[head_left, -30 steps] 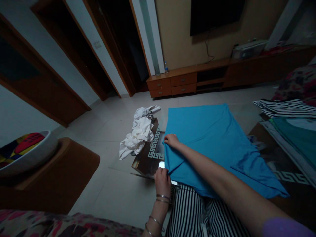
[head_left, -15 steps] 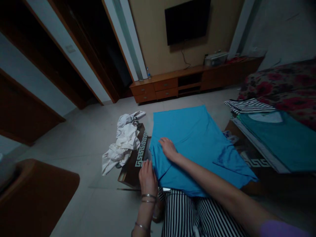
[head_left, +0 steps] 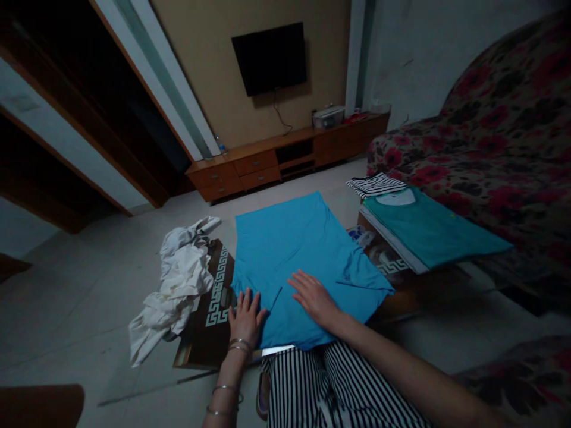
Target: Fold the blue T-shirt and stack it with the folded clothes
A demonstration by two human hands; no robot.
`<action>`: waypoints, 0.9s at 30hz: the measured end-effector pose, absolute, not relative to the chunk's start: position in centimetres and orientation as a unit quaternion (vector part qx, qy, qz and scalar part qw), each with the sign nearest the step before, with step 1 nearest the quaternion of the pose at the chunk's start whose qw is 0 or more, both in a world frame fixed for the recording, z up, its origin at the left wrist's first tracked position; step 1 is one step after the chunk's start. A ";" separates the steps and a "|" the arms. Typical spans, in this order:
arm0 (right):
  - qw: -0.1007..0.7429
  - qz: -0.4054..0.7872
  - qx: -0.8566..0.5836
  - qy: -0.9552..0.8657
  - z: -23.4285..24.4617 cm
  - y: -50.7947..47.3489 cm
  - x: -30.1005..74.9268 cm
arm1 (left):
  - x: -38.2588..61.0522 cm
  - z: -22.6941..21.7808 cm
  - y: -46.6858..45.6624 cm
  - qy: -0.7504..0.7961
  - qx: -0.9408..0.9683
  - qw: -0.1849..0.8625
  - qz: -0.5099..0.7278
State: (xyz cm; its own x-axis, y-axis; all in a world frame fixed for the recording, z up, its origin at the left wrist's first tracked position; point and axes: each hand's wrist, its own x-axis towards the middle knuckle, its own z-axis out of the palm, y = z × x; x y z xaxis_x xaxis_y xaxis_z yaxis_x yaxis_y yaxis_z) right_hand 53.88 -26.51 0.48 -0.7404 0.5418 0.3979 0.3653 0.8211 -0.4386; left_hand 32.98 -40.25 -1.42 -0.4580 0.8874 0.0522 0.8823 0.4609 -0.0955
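- A blue garment point(head_left: 285, 252) lies spread flat directly ahead of the person's lap, its long axis running away from them toward a low wooden cabinet point(head_left: 285, 157) under a wall-mounted TV point(head_left: 269, 58).
- The right hand point(head_left: 313, 298) rests palm down on the garment's near right part, well onto the cloth, so it is the hand further in.
- The left hand point(head_left: 246, 318) sits at the garment's near left edge, just touching the cloth, and partly over a flat brown panel point(head_left: 209, 339) with a white key pattern.
- The fingers of both hands are spread wide and flat, pinching nothing.
- To the left of the panel lies a crumpled white cloth point(head_left: 176, 291) on the tiled floor point(head_left: 84, 321).
- To the right, a folded teal garment point(head_left: 428, 232) lies on a white-edged board point(head_left: 392, 241), with a striped cloth point(head_left: 377, 185) just beyond it, in front of a red floral sofa point(head_left: 486, 137).
- Black-and-white striped trousers point(head_left: 330, 386) cover the person's legs.
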 end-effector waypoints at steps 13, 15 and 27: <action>0.149 0.128 -0.309 -0.931 2.5 -18.6 58.1 | 35.1 1.7 -43.5 -0.945 -0.305 0.082 -0.088; 0.133 0.165 -0.264 -0.941 4.7 -18.0 53.1 | 35.7 2.0 -44.0 -0.963 -0.256 0.046 -0.065; -0.104 0.203 -0.007 -0.974 6.0 -22.6 27.6 | 37.1 1.3 -45.4 -0.953 -0.296 -0.037 -0.051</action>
